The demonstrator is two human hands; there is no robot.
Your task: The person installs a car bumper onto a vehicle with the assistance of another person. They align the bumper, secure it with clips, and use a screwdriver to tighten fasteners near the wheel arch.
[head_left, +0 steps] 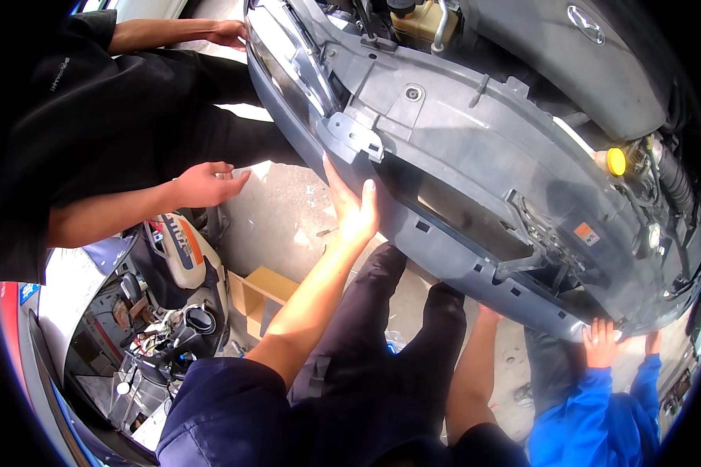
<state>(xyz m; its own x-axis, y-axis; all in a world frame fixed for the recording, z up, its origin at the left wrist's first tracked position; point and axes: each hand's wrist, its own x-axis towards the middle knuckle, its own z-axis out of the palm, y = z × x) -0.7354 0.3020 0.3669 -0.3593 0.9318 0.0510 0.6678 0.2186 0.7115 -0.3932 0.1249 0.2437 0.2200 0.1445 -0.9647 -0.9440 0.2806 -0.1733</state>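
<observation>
A dark grey car bumper (456, 253) stretches diagonally across the front of a car, its upper edge lined with small square slots. My left hand (354, 208) grips its left part below a pale bracket (350, 134), with thumb and forefinger against the surface. Under the bumper's lower edge, my right hand (487, 313) is mostly hidden, so its fingers cannot be made out. Behind the bumper lies a wide grey plastic cover (444, 101). A headlight (288, 58) sits at the upper left.
At left, a person in black has one hand (227, 35) at the car's edge and a free hand (209, 184). A blue-sleeved person's hand (600, 342) touches the bumper's right end. Behind stand a motorcycle (183, 253) and a cardboard box (269, 284). A yellow cap (615, 162) shows in the engine bay.
</observation>
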